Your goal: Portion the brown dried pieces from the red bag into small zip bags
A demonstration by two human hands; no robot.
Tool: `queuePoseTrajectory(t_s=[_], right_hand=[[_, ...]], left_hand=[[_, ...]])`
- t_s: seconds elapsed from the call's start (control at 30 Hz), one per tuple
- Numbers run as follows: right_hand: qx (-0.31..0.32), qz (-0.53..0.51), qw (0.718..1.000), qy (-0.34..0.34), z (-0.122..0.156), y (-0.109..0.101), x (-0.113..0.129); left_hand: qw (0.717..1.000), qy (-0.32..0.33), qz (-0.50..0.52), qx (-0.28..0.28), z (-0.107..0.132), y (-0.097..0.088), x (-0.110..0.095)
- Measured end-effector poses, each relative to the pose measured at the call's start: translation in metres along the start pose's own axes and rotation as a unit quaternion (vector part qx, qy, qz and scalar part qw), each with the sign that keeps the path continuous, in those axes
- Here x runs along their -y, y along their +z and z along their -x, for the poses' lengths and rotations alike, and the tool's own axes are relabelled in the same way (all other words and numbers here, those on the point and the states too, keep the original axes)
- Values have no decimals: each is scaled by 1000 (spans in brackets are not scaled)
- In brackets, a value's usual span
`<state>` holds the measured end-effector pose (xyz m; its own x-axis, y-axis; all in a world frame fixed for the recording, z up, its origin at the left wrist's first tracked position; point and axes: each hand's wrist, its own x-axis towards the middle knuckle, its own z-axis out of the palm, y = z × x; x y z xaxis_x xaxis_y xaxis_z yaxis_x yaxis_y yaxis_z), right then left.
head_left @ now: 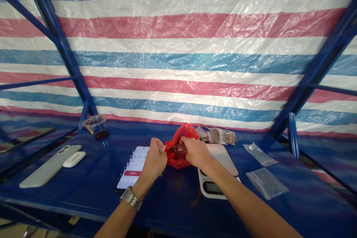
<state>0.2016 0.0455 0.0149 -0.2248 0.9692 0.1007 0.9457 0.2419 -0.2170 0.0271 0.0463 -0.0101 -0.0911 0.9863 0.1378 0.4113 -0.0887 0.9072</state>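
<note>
Both hands, left hand (154,161) and right hand (195,151), pinch a small clear bag (178,149) over the red bag (178,145) mid-frame on the desk (92,189).

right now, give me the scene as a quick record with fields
surface: blue table
left hand: pinches a small clear bag beside the red bag; watch on wrist
right hand: fingers curled at the red bag's mouth, grip unclear
red bag contents: dark brown bits
scale: white, right of the red bag
phone: timer screen, left of the red bag
far left: pale phone, white case, lidded cup
behind: filled small bags
right: two empty zip bags
</note>
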Motion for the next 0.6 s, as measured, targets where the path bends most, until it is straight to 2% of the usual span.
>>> queuePoseTrajectory(t_s=[0.17,0.3,0.43,0.6], right_hand=[[-5,5,1000,2,-1,3,2],[-12,-7,1000,16,-4,6,2],[-12,-49,998,23,-5,10,-1],[0,-110,994,1,-5,9,-12]], left_hand=[[996,-36,83,-8,-3,6,1],[994,-55,94,34,-1,5,-2],[994,-61,78,38,1,4,-4],[986,-74,146,34,-1,5,-1]])
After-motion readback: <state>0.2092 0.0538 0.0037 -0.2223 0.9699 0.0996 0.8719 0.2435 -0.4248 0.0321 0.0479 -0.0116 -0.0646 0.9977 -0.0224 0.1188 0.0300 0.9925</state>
